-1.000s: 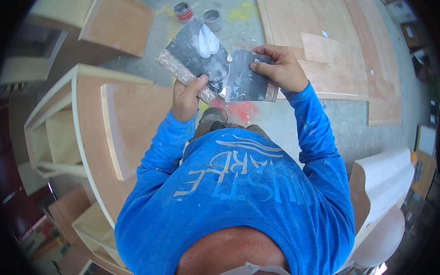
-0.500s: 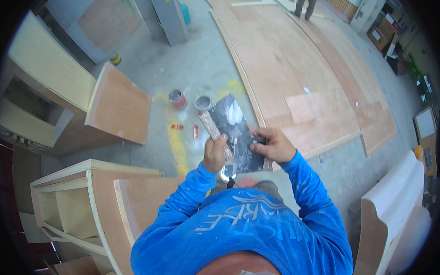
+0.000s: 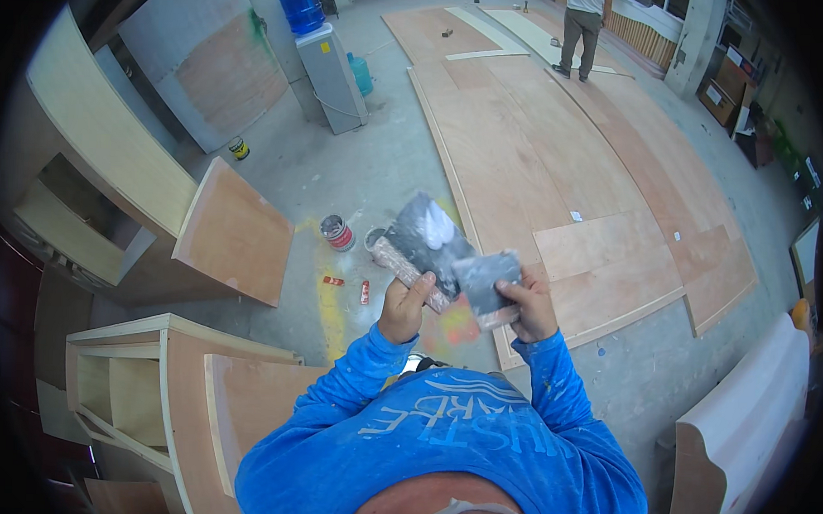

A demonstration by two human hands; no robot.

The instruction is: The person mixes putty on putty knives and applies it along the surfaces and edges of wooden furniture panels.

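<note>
My left hand point(image 3: 404, 311) is closed round the pale, wrapped edge of a dark putty board point(image 3: 409, 228). A dollop of white putty point(image 3: 438, 225) sits on the board's far part. In my right hand point(image 3: 535, 307) is a flat grey putty scraper point(image 3: 483, 279), its thumb pressed on the face. The scraper overlaps the board's right side; whether they touch I cannot tell. Beyond my left hand stand an open can with a red label point(image 3: 339, 237) and another can point(image 3: 372, 238), partly behind the board. Two small red pieces, a left one point(image 3: 334, 281) and a right one point(image 3: 365, 293), lie on the floor.
Large plywood panels point(image 3: 560, 153) cover the floor ahead and right, with a person point(image 3: 582, 36) standing at their far end. Wooden cabinets point(image 3: 122, 374) and a plywood piece point(image 3: 236, 233) stand left. A water dispenser point(image 3: 332, 77) is far left. A curved sheet point(image 3: 741, 413) leans at right.
My right hand has moved the scraper from over the board toward its right side, with the blade now in plain sight. The view has tilted up, showing more of the far floor.
</note>
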